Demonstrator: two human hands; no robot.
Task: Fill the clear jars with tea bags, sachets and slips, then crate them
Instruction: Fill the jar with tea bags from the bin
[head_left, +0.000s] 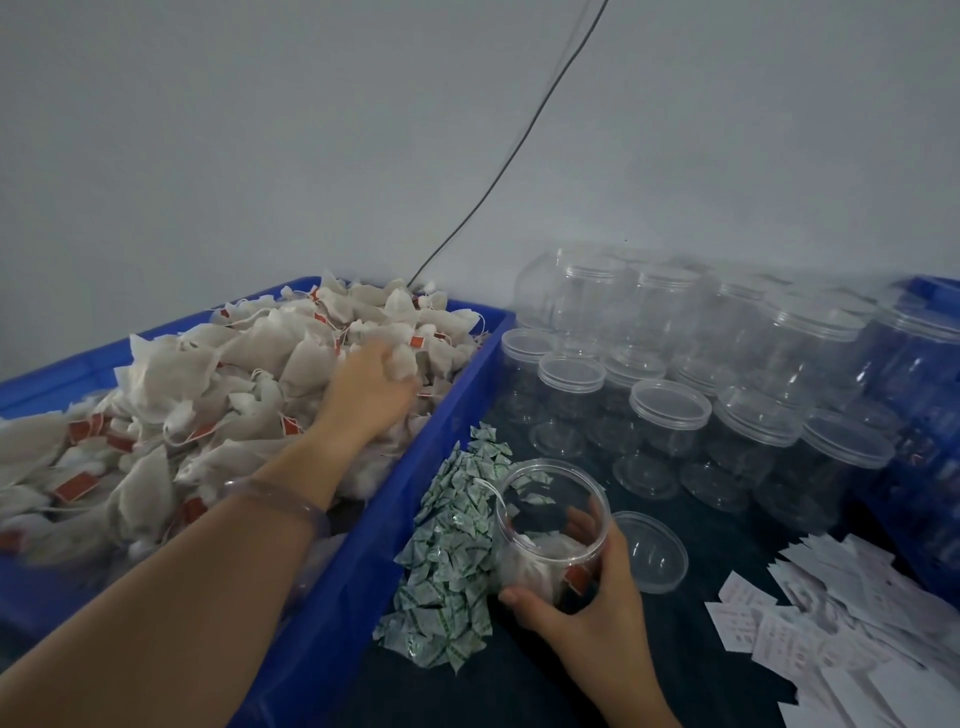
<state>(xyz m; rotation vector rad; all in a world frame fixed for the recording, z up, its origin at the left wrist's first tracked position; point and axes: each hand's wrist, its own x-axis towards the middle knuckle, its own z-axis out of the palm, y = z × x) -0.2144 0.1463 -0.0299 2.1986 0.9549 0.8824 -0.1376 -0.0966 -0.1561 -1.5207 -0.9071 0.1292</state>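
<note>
A blue crate (467, 395) on the left holds a heap of white tea bags (218, 395) with red tags. My left hand (371, 387) reaches into the heap, fingers curled into the bags at its far right side. My right hand (597, 608) grips an open clear jar (550, 519), tilted toward me, with a few tea bags inside. A pile of green-and-white sachets (452, 561) lies just left of the jar. White paper slips (852, 629) lie scattered at the lower right.
Many empty clear jars with lids (670, 410) stand in rows behind the held jar. A loose clear lid (649, 553) lies right of it. Another blue crate (930, 467) stands at the far right. A black cable (498, 182) hangs along the grey wall.
</note>
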